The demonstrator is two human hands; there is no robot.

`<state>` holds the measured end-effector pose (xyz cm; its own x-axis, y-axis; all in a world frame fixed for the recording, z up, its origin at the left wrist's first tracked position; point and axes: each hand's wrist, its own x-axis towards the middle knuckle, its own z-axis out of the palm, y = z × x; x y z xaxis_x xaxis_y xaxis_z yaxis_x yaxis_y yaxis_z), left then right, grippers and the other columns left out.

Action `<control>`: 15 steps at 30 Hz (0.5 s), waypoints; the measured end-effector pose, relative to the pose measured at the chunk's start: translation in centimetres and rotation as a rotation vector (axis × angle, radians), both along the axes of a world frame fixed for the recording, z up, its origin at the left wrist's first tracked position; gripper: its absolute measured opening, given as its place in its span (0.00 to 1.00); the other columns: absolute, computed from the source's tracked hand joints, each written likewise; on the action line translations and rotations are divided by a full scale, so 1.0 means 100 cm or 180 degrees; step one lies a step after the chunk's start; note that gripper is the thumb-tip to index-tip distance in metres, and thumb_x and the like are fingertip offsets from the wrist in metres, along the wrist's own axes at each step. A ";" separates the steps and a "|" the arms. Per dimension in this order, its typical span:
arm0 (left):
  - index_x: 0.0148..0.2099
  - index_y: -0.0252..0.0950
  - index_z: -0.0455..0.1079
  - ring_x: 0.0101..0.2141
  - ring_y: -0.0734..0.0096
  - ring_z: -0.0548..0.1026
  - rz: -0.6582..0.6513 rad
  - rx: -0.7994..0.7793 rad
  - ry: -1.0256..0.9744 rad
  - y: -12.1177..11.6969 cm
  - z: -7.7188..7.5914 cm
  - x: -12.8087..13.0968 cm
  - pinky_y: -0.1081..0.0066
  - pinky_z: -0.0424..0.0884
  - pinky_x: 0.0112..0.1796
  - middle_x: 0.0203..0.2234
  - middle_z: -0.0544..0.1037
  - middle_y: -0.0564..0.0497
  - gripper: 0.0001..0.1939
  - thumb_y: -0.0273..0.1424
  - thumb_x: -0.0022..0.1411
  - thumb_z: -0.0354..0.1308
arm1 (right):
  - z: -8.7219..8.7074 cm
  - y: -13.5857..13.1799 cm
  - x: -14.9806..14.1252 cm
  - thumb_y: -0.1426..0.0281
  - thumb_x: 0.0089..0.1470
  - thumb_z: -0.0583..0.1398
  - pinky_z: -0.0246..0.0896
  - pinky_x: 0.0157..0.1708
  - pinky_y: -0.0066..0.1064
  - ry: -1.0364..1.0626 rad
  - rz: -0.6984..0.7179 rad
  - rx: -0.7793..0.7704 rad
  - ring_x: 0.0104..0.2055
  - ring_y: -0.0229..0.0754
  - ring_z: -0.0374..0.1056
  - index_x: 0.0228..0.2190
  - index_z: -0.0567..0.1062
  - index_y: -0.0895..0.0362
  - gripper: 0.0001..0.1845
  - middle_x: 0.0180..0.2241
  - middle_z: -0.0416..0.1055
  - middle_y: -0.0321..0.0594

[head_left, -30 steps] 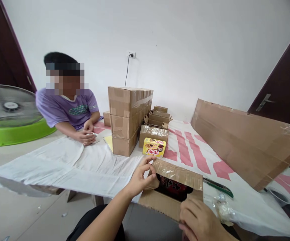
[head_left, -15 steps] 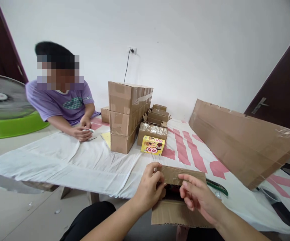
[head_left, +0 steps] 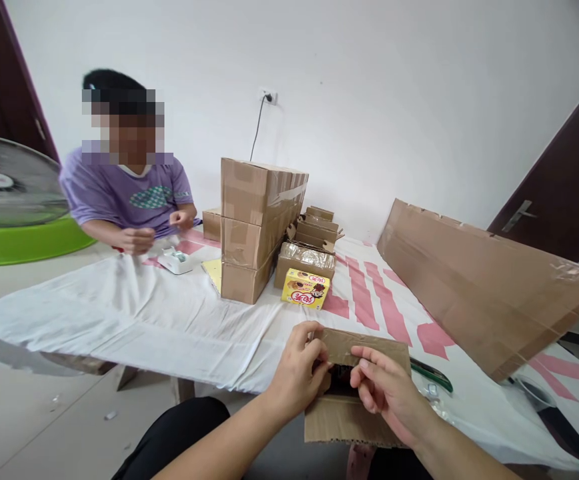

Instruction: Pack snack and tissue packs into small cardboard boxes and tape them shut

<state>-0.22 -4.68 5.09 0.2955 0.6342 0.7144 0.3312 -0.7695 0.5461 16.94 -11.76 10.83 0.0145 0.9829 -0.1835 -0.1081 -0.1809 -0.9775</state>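
A small brown cardboard box [head_left: 349,420] sits at the near edge of the table, its top flaps nearly together over a dark red item [head_left: 340,380] inside. My left hand [head_left: 297,373] grips the box's left flap and corner, fingers curled. My right hand [head_left: 387,393] rests on top of the box, fingers bent over the far flap [head_left: 369,343] and pressing it down. A yellow snack box [head_left: 305,288] stands on the table just beyond.
A stack of three taped cartons [head_left: 254,227] with smaller boxes [head_left: 314,233] behind it stands mid-table. A long cardboard sheet [head_left: 484,280] leans at the right. A green-handled knife [head_left: 432,373] lies right of the box. A person in a purple shirt [head_left: 129,197] sits at the far left beside a fan [head_left: 4,187].
The open box's flaps have come down over the dark item. My right hand has moved from the box's near edge onto its top. The other person has lifted their hands apart.
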 end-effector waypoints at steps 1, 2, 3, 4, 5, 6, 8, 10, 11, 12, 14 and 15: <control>0.33 0.38 0.62 0.46 0.59 0.69 0.0002 0.0011 0.0003 0.000 0.000 0.000 0.60 0.70 0.45 0.49 0.64 0.45 0.10 0.18 0.53 0.57 | -0.002 0.003 0.002 0.52 0.46 0.63 0.46 0.15 0.22 -0.0254 0.0051 0.0028 0.15 0.29 0.58 0.43 0.66 0.57 0.29 0.24 0.72 0.32; 0.33 0.38 0.62 0.46 0.59 0.68 0.0007 0.0028 0.0005 0.000 0.000 0.000 0.60 0.70 0.45 0.49 0.64 0.45 0.10 0.18 0.53 0.57 | -0.003 0.006 0.004 0.52 0.47 0.62 0.46 0.15 0.23 -0.0598 0.0113 0.0074 0.15 0.30 0.59 0.43 0.66 0.56 0.27 0.24 0.71 0.32; 0.33 0.38 0.62 0.46 0.59 0.68 0.0009 0.0046 0.0011 -0.001 0.000 0.001 0.60 0.70 0.45 0.49 0.64 0.45 0.10 0.18 0.53 0.57 | -0.004 0.010 0.007 0.52 0.48 0.61 0.47 0.15 0.24 -0.1013 0.0164 0.0136 0.14 0.31 0.59 0.42 0.66 0.56 0.26 0.23 0.71 0.31; 0.32 0.38 0.62 0.46 0.59 0.68 0.0011 0.0067 0.0015 -0.001 0.001 0.001 0.60 0.70 0.45 0.49 0.64 0.46 0.10 0.18 0.53 0.57 | -0.004 0.015 0.010 0.54 0.50 0.60 0.48 0.15 0.24 -0.1461 0.0193 0.0197 0.14 0.31 0.59 0.41 0.66 0.56 0.23 0.22 0.71 0.31; 0.32 0.38 0.62 0.47 0.59 0.68 0.0010 0.0091 0.0021 -0.001 0.001 0.002 0.60 0.70 0.45 0.48 0.64 0.46 0.11 0.18 0.53 0.57 | -0.002 0.019 0.012 0.56 0.51 0.59 0.48 0.15 0.25 -0.1896 0.0201 0.0249 0.14 0.32 0.59 0.39 0.67 0.56 0.19 0.21 0.70 0.30; 0.33 0.38 0.62 0.47 0.59 0.68 0.0010 0.0119 0.0021 -0.001 0.001 0.002 0.60 0.70 0.45 0.48 0.64 0.46 0.11 0.18 0.53 0.57 | -0.001 0.024 0.013 0.59 0.52 0.58 0.49 0.16 0.25 -0.2306 0.0186 0.0290 0.14 0.32 0.59 0.37 0.68 0.56 0.14 0.20 0.70 0.30; 0.33 0.38 0.62 0.47 0.58 0.67 0.0006 0.0180 0.0008 -0.002 0.002 0.003 0.59 0.70 0.45 0.48 0.65 0.46 0.11 0.17 0.52 0.57 | 0.005 0.032 0.012 0.66 0.53 0.56 0.49 0.18 0.26 -0.3089 0.0112 0.0408 0.16 0.33 0.60 0.30 0.70 0.55 0.06 0.20 0.70 0.31; 0.32 0.38 0.62 0.47 0.59 0.67 0.0009 0.0239 -0.0039 -0.002 0.002 0.003 0.59 0.70 0.44 0.47 0.65 0.46 0.11 0.17 0.52 0.57 | 0.012 0.037 0.008 0.72 0.51 0.56 0.48 0.22 0.26 -0.3839 0.0026 0.0643 0.20 0.34 0.63 0.25 0.70 0.55 0.05 0.20 0.71 0.32; 0.32 0.38 0.62 0.47 0.59 0.67 0.0014 0.0252 -0.0065 -0.002 0.002 0.003 0.60 0.70 0.44 0.47 0.65 0.46 0.11 0.17 0.52 0.57 | 0.015 0.038 0.005 0.74 0.50 0.56 0.47 0.23 0.27 -0.4164 -0.0007 0.0775 0.22 0.35 0.64 0.24 0.70 0.55 0.06 0.20 0.71 0.33; 0.32 0.38 0.62 0.46 0.59 0.68 0.0021 0.0253 -0.0093 -0.001 0.002 0.003 0.60 0.70 0.44 0.47 0.65 0.46 0.11 0.17 0.52 0.57 | 0.017 0.038 0.003 0.76 0.49 0.56 0.46 0.24 0.27 -0.4421 -0.0028 0.0885 0.23 0.35 0.65 0.24 0.70 0.55 0.06 0.21 0.72 0.33; 0.33 0.38 0.62 0.46 0.60 0.68 0.0023 0.0233 -0.0130 -0.001 0.002 0.002 0.60 0.71 0.44 0.47 0.66 0.46 0.12 0.17 0.52 0.57 | 0.016 0.036 -0.001 0.77 0.49 0.55 0.45 0.24 0.27 -0.4732 -0.0025 0.1046 0.24 0.36 0.66 0.26 0.71 0.55 0.06 0.22 0.73 0.34; 0.35 0.38 0.63 0.46 0.60 0.68 0.0019 0.0226 -0.0137 -0.001 0.001 0.002 0.60 0.71 0.44 0.47 0.66 0.46 0.12 0.16 0.52 0.57 | 0.014 0.035 -0.002 0.77 0.50 0.55 0.45 0.24 0.28 -0.4830 -0.0017 0.1146 0.24 0.37 0.66 0.27 0.71 0.56 0.06 0.22 0.73 0.34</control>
<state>-0.01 -4.78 5.21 0.2600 0.5831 0.7697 0.3134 -0.8049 0.5039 16.75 -8.24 12.23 -0.0353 0.9696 0.2421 0.9845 0.0754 -0.1584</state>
